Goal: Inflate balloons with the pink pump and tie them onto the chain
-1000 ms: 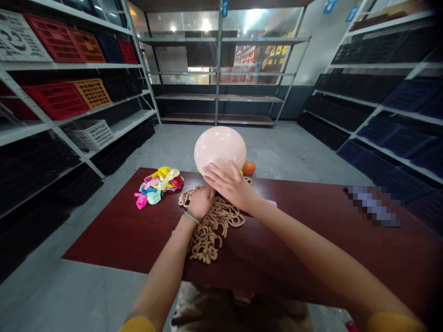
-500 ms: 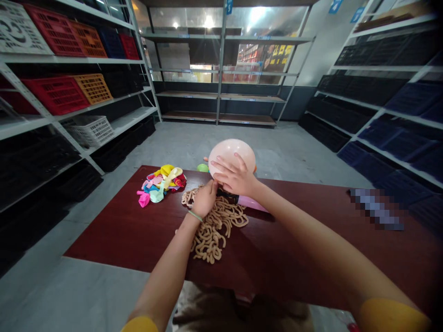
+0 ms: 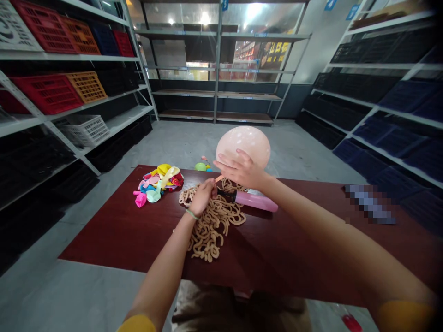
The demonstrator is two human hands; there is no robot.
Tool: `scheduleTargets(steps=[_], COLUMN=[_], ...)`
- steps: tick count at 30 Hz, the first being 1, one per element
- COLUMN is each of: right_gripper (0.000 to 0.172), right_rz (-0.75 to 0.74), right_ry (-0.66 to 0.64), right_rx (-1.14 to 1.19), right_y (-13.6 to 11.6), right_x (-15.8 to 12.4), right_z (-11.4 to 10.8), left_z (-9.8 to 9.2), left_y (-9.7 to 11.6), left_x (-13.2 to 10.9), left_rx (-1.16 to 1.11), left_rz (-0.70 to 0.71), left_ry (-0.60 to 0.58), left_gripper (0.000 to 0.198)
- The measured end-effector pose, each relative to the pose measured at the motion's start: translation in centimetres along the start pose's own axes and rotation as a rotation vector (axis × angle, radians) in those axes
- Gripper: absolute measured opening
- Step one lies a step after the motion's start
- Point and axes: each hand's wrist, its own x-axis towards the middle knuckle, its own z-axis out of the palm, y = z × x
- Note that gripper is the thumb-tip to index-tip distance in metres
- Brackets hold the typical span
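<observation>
A pale pink inflated balloon (image 3: pixel 244 143) hovers over the far edge of the dark red table (image 3: pixel 138 230). My right hand (image 3: pixel 242 171) rests on its near side with fingers spread over it. My left hand (image 3: pixel 202 196) is closed in a pinch on the balloon's stretched neck (image 3: pixel 219 178), just above a tangled pile of tan balloons (image 3: pixel 211 221). A pink hand pump (image 3: pixel 256 201) with a black nozzle lies on the table under my right wrist.
A heap of bright uninflated balloons (image 3: pixel 157 183) lies at the table's far left. A green balloon (image 3: pixel 200 166) sits on the floor beyond. Shelving with red, orange and white crates (image 3: pixel 48 90) lines the left; dark shelves stand at the right and back.
The balloon has moved right and away from the pump, which now lies uncovered on the table. My left hand still pinches the neck, now stretched out.
</observation>
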Motion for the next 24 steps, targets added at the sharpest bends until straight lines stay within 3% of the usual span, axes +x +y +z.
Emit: scheduleTargets(steps=[3, 6, 12, 17, 20, 24], right_gripper=[0.050, 0.050, 0.056, 0.045, 0.033, 0.033], right_rz=[0.028, 0.091, 0.229, 0.229, 0.229, 0.281], right_ry=[0.006, 0.020, 0.039, 0.125, 0.130, 0.075], right_rx=[0.065, 0.100, 0.096, 0.021, 0.093, 0.221], right_y=[0.3, 0.0, -3.4, -8.3, -11.1, -13.0], right_x=[-0.4, -0.6, -1.2, -3.5, -5.0, -6.1], right_z=[-0.7, -1.2, -1.5, 1.2, 3.4, 4.8], left_z=[-0.1, -0.3, -0.4, -0.6, -0.6, -0.6], left_y=[0.5, 0.9, 0.2, -0.1, -0.2, -0.4], left_x=[-0.2, -0.4, 0.0, 0.3, 0.4, 0.5], left_rx=[-0.111, -0.105, 0.159, 0.362, 0.415, 0.392], left_rz=[-0.040, -0.057, 0.086, 0.164, 0.125, 0.103], left_ry=[-0.098, -0.125, 0.031, 0.202, 0.220, 0.231], left_gripper=[0.036, 0.034, 0.031, 0.025, 0.024, 0.023])
